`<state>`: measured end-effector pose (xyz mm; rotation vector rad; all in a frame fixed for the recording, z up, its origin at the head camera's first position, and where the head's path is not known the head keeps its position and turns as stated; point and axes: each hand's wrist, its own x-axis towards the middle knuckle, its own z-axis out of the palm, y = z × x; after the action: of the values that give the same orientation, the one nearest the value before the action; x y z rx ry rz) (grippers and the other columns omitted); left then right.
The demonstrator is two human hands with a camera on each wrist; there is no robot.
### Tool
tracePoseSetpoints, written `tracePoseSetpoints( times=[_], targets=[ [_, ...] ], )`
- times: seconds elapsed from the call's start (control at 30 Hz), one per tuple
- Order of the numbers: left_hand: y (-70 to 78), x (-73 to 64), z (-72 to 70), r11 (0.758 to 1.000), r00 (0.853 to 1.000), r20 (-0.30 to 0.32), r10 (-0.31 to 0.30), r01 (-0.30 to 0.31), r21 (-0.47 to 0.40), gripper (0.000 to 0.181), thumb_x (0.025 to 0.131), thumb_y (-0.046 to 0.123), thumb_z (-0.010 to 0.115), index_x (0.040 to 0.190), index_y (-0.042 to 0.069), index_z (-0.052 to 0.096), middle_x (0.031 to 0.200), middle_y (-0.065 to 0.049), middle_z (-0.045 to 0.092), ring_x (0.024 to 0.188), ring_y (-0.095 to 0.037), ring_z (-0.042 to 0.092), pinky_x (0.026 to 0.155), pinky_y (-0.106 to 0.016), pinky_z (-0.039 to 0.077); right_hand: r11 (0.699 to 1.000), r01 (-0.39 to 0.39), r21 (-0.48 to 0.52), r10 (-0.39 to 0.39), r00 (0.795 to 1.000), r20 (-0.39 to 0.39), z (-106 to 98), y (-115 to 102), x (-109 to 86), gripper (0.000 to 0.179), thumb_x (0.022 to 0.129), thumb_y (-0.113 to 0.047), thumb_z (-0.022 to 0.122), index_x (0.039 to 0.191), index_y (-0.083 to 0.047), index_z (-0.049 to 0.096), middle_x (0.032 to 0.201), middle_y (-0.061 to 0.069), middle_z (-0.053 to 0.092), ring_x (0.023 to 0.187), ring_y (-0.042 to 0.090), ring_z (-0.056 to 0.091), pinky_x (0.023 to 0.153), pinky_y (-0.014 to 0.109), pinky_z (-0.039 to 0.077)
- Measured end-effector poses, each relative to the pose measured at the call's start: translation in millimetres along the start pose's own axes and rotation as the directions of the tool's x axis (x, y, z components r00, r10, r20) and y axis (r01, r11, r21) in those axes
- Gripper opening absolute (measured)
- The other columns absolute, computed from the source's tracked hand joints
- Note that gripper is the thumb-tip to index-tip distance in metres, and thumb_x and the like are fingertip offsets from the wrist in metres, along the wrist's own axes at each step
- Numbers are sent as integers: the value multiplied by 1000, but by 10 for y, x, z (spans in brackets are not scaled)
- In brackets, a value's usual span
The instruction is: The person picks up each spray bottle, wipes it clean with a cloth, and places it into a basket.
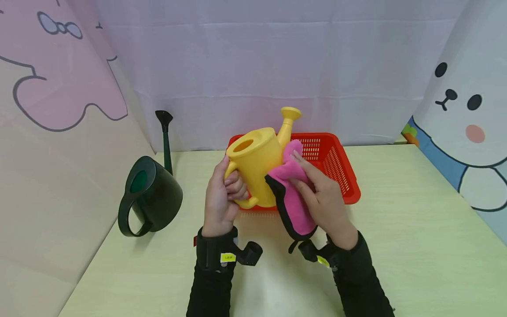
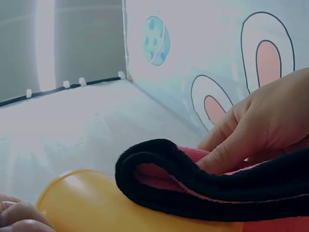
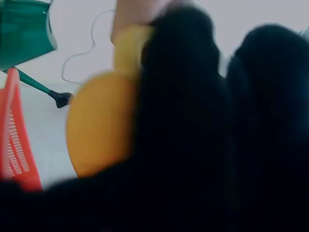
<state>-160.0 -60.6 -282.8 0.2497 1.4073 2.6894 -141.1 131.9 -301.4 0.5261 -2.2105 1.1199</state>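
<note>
My left hand (image 1: pixel 225 193) grips the handle of a yellow watering can (image 1: pixel 257 163), which is held up in front of a red basket, its spout rising to the right. Folded pink cloth (image 1: pixel 297 189) with a black edge is pinched in my right hand (image 1: pixel 326 202) and lies against the can's right side. In the left wrist view the cloth's black edge (image 2: pixel 145 159) loops over the yellow body, with the right hand's fingers on the pink face. Dark cloth fills most of the right wrist view, hiding the right fingers there.
A dark green watering can (image 1: pixel 158 193) stands on the table at the left, its long spout pointing to the back. The red basket (image 1: pixel 336 163) sits at the back, partly behind the yellow can. Printed curtains (image 1: pixel 253 66) enclose the table's back and sides.
</note>
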Motion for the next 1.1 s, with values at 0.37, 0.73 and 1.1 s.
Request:
tracePoseSetpoints(
  times=[0.37,0.73,1.1],
  targets=[
    [-24,7,30,999,1000,4,-4,4,49,49,98,33,33,52,18,29,41,11,31,35,-7,26,43,-21,16,999,34,-8,-34,998,-59,-49,44,23,48,79,-2,66,126,-6,55,121,11,61,110,23,59,93,9,38],
    [-130,32,109,996,996,43,-78,77,38,38,98,31,35,63,17,34,47,12,32,39,-1,28,42,-15,22,980,200,3,-193,951,-242,180,-86,-33,40,89,-33,53,122,-12,59,141,18,38,132,32,34,105,28,36],
    [-171,48,143,993,992,-44,-115,116,24,28,97,33,39,74,16,37,54,9,33,42,0,29,44,-13,24,958,261,-118,-280,943,-180,155,-135,-37,43,90,-40,45,107,-7,66,134,18,46,133,39,30,95,55,40]
  ],
)
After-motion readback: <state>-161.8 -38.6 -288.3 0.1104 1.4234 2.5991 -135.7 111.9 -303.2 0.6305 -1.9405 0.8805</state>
